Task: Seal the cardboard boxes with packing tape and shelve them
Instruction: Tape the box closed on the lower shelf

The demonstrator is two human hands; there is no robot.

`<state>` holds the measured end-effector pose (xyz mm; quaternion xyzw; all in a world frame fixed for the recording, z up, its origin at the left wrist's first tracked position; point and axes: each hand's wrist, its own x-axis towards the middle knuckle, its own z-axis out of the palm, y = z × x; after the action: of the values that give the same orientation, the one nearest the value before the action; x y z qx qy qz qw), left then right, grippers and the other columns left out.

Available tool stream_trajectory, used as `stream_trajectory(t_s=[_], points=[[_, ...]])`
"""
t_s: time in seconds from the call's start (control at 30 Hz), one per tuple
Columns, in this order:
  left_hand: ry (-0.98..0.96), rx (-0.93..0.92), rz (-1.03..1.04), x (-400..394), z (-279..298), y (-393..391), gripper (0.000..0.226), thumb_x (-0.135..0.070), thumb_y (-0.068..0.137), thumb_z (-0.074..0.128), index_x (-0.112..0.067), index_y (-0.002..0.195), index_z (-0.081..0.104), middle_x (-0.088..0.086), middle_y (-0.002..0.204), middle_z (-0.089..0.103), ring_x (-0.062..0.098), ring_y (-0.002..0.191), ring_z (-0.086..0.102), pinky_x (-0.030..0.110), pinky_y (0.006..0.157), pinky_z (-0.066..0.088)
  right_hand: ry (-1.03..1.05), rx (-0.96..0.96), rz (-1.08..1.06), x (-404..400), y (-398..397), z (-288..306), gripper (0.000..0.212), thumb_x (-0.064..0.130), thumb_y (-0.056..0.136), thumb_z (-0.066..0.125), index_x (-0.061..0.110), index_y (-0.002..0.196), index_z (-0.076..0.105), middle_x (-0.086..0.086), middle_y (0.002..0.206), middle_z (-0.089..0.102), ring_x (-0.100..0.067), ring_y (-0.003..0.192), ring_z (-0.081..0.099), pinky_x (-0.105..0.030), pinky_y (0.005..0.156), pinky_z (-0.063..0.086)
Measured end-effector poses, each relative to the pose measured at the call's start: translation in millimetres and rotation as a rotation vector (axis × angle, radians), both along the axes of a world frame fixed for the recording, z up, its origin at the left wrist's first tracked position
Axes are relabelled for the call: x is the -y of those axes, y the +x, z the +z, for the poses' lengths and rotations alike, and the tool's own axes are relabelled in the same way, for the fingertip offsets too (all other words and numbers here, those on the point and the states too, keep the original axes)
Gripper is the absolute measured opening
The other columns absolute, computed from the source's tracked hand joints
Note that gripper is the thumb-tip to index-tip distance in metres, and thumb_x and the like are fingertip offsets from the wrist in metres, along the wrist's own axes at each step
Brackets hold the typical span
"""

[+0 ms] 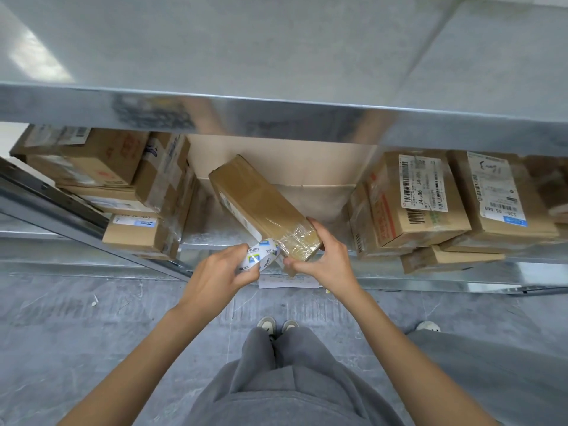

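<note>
Brown cardboard fills the lower metal shelf [307, 245] from end to end. On the far left a stack of taped boxes [101, 167] leans together, with one small labelled box [135, 233] sitting at the front edge below them. Just right of that stack the shelf has a gap, and a pale sheet of cardboard [276, 161] stands at the back of it.

Into that gap pokes the long narrow box [258, 201], tilted, its far end up toward the back of the shelf and its near end hanging out past the front edge. Clear tape shines, wrinkled, around that near end.

The person's left hand [221, 278] is curled round the roll of packing tape [259, 256], a white core with blue print, held just beside the box's lower left corner; a strip of tape seems to run from the roll to the box. The right hand [322, 259] grips the near end of the box, fingers over the top right edge and thumb pressed at the taped end.

Below the hands a sheet of paper [287, 281] lies on the grey floor [76, 318] against the shelf's foot. Grey trousers and pale shoes [276, 325] show beneath the arms.

To the right of the gap sits another cluster of boxes [424, 198] with barcode labels, the end ones [498, 195] stacked on a flatter carton [445, 259].
</note>
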<state>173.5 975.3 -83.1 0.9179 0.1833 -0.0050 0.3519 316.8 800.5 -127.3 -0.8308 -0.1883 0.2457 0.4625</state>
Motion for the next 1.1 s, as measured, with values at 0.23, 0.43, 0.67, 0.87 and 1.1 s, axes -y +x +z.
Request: stream_trajectory(t_s=[0.23,0.43,0.67,0.87,1.1], points=[[-0.024,0.042,0.041,4.6,-15.7,-2.5,0.035,-0.031,0.087,0.063,-0.03,0.066,0.035,-0.007,0.062,0.041,0.013,0.059,0.041,0.024,0.051,0.027,-0.017,-0.017,-0.002,0.6,2.8,0.5,0.102,0.06,0.05,0.085,0.032,0.14,0.046,0.019,0.127,0.06,0.002,0.118,0.054,-0.027,0.103,0.045],[-0.127,0.021,0.066,-2.2,-36.0,-9.8,0.032,-0.049,0.08,0.05,-0.02,0.083,0.061,-0.008,0.075,0.057,0.017,0.071,0.054,0.04,0.062,0.045,-0.061,-0.004,0.011,0.3,1.1,0.0,0.104,0.06,0.053,0.086,0.032,0.143,0.042,0.016,0.133,0.057,-0.001,0.121,0.052,-0.031,0.105,0.044],[-0.255,0.046,0.097,6.3,-43.2,-7.4,0.014,-0.029,0.088,0.069,-0.017,0.093,0.065,-0.003,0.079,0.059,0.012,0.075,0.052,0.031,0.065,0.042,-0.369,0.518,0.269,1.1,-3.7,7.3,0.098,0.069,0.084,0.048,0.021,0.156,0.003,0.006,0.164,-0.003,-0.009,0.149,-0.003,-0.04,0.121,0.002],[-0.29,0.017,0.065,7.2,-47.6,-6.0,0.016,-0.032,0.091,0.065,-0.019,0.101,0.066,-0.002,0.085,0.063,0.015,0.078,0.058,0.039,0.069,0.046,-0.443,0.795,0.383,-1.5,-6.8,-4.1,0.075,0.057,0.096,0.025,0.009,0.154,0.019,-0.004,0.162,0.013,-0.011,0.15,0.003,-0.048,0.12,-0.001],[-0.277,0.028,0.052,14.5,-47.0,-5.1,0.023,-0.04,0.089,0.063,-0.017,0.089,0.063,-0.002,0.075,0.059,0.017,0.069,0.053,0.04,0.063,0.043,-0.37,1.226,0.442,-2.4,-7.9,-19.2,0.046,0.026,0.1,0.034,0.013,0.143,0.043,-0.005,0.147,0.048,-0.036,0.132,0.046,-0.054,0.104,0.042]])
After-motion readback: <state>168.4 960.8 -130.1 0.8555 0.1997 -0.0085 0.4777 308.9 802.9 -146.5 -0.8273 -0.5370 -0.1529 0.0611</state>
